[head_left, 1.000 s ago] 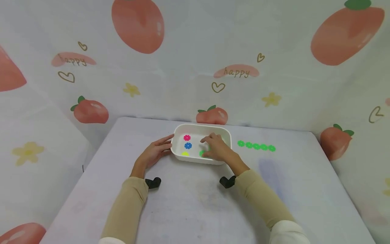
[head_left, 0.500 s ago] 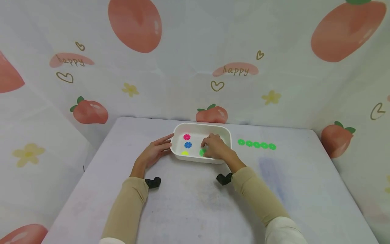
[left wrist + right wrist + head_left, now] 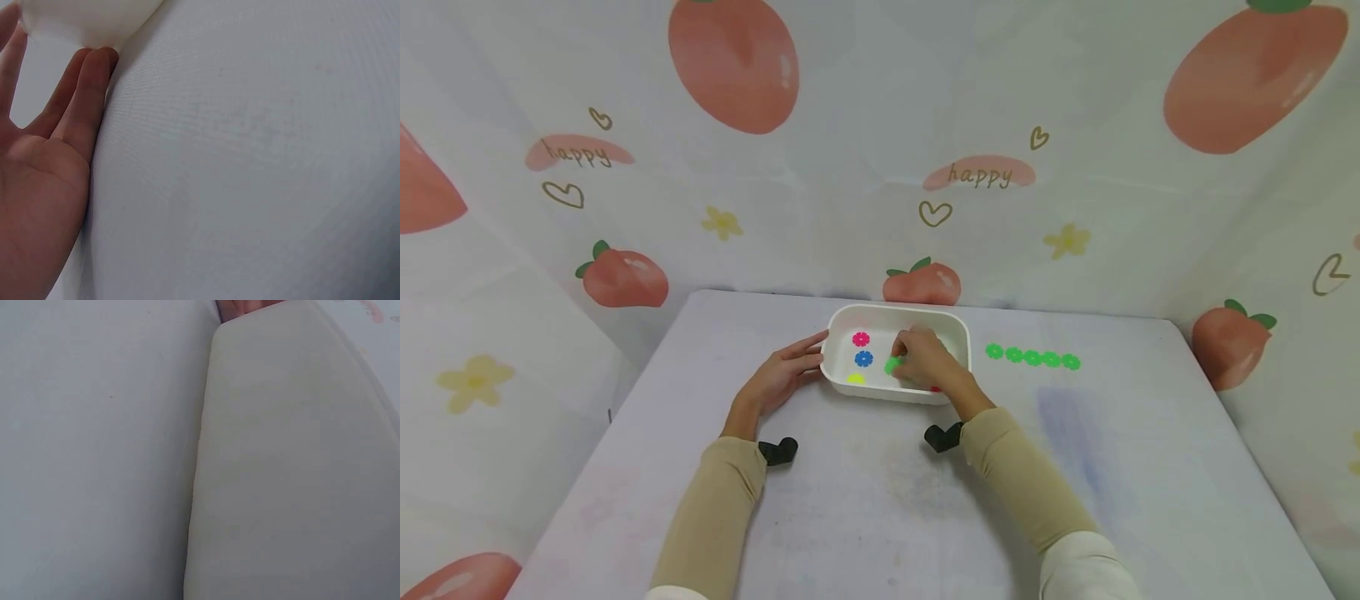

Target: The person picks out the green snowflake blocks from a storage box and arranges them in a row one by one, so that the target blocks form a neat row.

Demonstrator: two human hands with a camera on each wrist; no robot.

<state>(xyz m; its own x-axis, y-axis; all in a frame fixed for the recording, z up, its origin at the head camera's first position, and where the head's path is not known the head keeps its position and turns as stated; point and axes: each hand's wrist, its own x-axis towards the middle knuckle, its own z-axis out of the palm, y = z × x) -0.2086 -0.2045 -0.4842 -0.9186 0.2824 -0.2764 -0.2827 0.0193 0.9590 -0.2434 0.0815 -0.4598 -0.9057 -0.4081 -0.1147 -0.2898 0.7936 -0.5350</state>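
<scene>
A white plastic tray (image 3: pixel 887 393) stands toward the far side of the table. My left hand (image 3: pixel 775 379) rests against its left end with extended fingers; in the left wrist view, the fingertips of that hand (image 3: pixel 44 162) touch the tray wall (image 3: pixel 81 19). Inside the tray, my right hand (image 3: pixel 928 358) has its fingers bent down and pinches a green flower-shaped disc (image 3: pixel 892 366), partly covered by the thumb side. Pink (image 3: pixel 861 339), blue (image 3: pixel 863 358) and yellow discs (image 3: pixel 856 379) lie in the tray's left part. A red disc (image 3: pixel 935 388) shows slightly under the right hand.
Several green flower-shaped discs (image 3: pixel 1033 358) lie in a row right of the tray on the white-covered table (image 3: pixel 850 517). A printed cloth (image 3: pixel 820 217) hangs behind the table. Black wrist-worn devices (image 3: pixel 778 452) sit at both sleeves.
My right hand has shifted slightly left within the tray, its fingers closing together. The green disc by it has moved a little left and away from me. The left hand stays put.
</scene>
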